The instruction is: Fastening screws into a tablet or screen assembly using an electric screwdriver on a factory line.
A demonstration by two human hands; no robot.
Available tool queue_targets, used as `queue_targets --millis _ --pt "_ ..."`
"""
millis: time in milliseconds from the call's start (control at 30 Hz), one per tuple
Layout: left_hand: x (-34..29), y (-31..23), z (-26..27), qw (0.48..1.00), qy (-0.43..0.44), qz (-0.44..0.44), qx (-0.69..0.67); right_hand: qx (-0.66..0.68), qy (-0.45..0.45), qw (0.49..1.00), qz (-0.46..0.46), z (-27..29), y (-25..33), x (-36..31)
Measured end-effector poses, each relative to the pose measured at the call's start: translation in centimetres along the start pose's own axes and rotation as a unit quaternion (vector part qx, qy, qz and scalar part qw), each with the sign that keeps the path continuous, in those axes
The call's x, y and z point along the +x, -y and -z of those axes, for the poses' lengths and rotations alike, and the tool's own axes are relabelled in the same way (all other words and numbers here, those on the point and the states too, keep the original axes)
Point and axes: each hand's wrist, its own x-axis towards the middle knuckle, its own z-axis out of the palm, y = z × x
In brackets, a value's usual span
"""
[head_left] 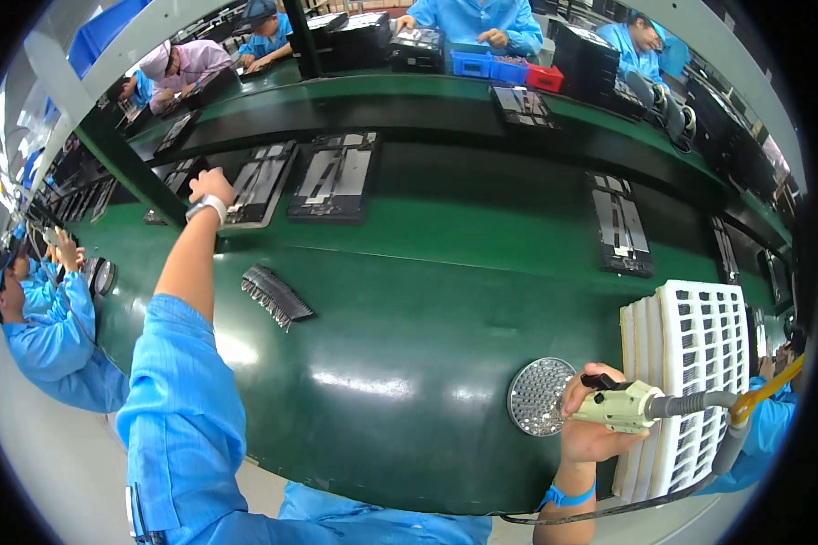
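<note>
Two hands, two very different jobs right now. Nearest you, your right hand (589, 420) is wrapping its fingers tight around a pale power screwdriver (625, 405), hose trailing off to the right, and it's sitting just right of the round perforated screw dish (538, 396) and just left of the white slotted trays (700, 381) on the bench (409, 309). A bit further out, a dark comb-like part (276, 294) is lying loose, well apart from both hands. Way up and left, your left hand (211, 187) is stretching out to the grey panel (260, 182) on the belt, whose long axis is running away from you. Can't tell whether those fingers are gripping or flat, since you're only seeing the back of the hand.
</note>
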Motion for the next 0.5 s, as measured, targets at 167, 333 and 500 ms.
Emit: queue_targets --millis 167,333,500 --pt "-1.3 -1.1 -0.4 0.973 -0.011 -0.156 -0.170 0.041 0.016 0.998 -0.040 -0.3 -0.2 0.2" --pt "-4.8 -7.0 3.9 0.898 0.363 -0.031 -0.247 0.026 0.007 0.999 -0.040 0.2 0.2 -0.6" --pt "-4.4 -4.3 3.0 0.696 0.492 0.055 -0.519 0.077 -0.043 0.993 -0.082 1.6 -1.3 -1.0"
